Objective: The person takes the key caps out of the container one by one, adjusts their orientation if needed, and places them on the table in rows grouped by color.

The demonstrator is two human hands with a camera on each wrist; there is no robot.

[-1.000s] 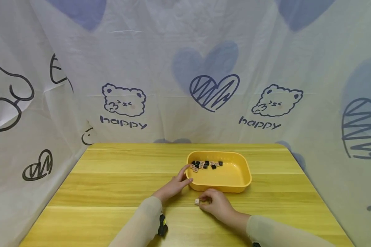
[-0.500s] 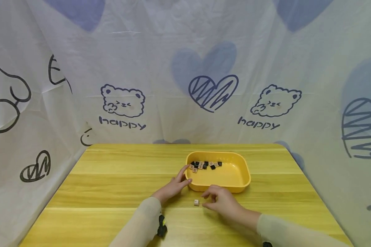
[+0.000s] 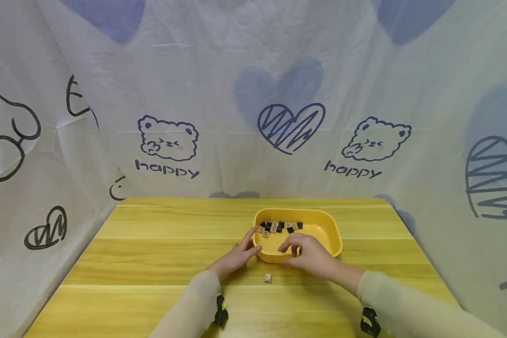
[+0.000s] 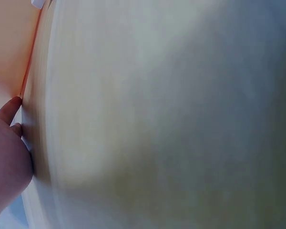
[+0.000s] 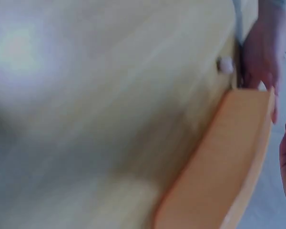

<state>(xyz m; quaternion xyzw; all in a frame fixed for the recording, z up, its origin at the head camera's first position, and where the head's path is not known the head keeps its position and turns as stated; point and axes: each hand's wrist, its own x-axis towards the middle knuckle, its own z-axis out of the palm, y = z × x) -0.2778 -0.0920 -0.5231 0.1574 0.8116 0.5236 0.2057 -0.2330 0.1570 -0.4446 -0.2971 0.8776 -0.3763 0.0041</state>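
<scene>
We see a wooden table [image 3: 152,253] enclosed by printed curtains [image 3: 173,94]. Our left hand [image 3: 236,256] rests, fingers relaxed, against the yellow tray [image 3: 327,234] near the table's middle. Our right hand [image 3: 306,253] hovers loosely curled and empty over the tray's near rim.

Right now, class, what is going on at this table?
A person sits at a wooden table with a yellow tray of small black and pale tiles. The left hand rests against the tray's left end. The right hand hovers over the tray's near rim, fingers loosely curled, holding nothing that can be seen. One pale tile lies alone on the table just in front of the tray.
</scene>
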